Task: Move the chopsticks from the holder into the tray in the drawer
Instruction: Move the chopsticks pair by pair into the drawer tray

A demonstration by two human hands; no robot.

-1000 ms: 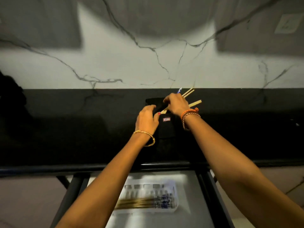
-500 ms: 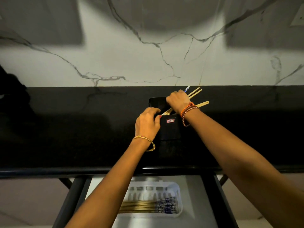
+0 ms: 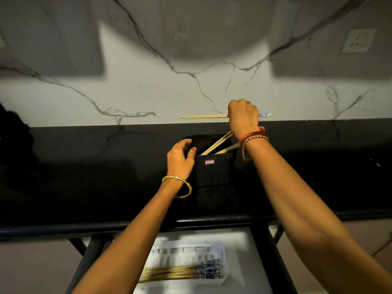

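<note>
Right hand: the right hand (image 3: 242,115) is clenched in a fist around a slim pale wooden chopstick with a blue-patterned end (image 3: 203,116), held level above the back edge of the bench; whether it grips one stick or a pair cannot be told.
Left hand: the left hand (image 3: 180,159) cups the left wall of the black rectangular plastic holder (image 3: 215,170), fingers (image 3: 186,143) curled over its rim and thumb on the front, grasping it to steady it.
Holder: it stands on the dark glossy stone bench (image 3: 84,177), near the middle, well back from the front edge; several plain wooden chopsticks (image 3: 216,144) lean inside it toward its right rim, under the right wrist.
Tray: the white slotted plastic tray (image 3: 222,276) sits in the open grey drawer (image 3: 250,251) below the front edge of the bench, with a bundle of chopsticks (image 3: 169,274) already lying lengthwise in it.
Risk, snag: the right wrist hangs just over the leaning sticks; I judge that bringing it down toward the drawer could catch them and flick them out.
Risk, tipping: if the left hand lets go early, the holder could topple.
Risk, clearance: held level and sideways, the long stick could strike the front edge of the bench or the left forearm, which crosses above the tray.
Risk, placement: dropped crosswise, it would bridge the tray rim instead of lying with the bundle.
</note>
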